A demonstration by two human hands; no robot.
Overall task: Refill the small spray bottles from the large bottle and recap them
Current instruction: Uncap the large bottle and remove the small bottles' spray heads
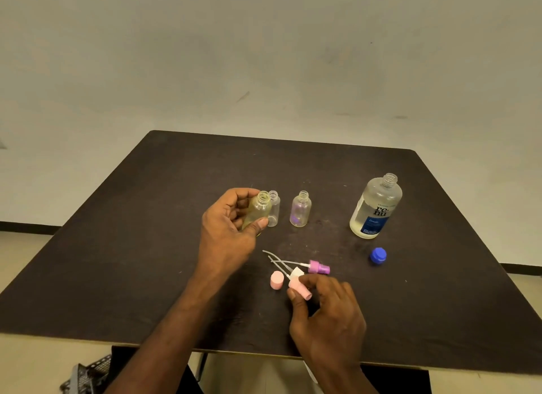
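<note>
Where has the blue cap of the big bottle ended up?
The blue cap lies on the table, right side, just in front of the open large bottle.

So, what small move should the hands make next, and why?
Probably lift the pink spray head, which the right hand pinches, and guide its tube into the open neck of the small bottle in the left hand's grip. That bottle looks yellowish, as if filled, and has no cap.
</note>
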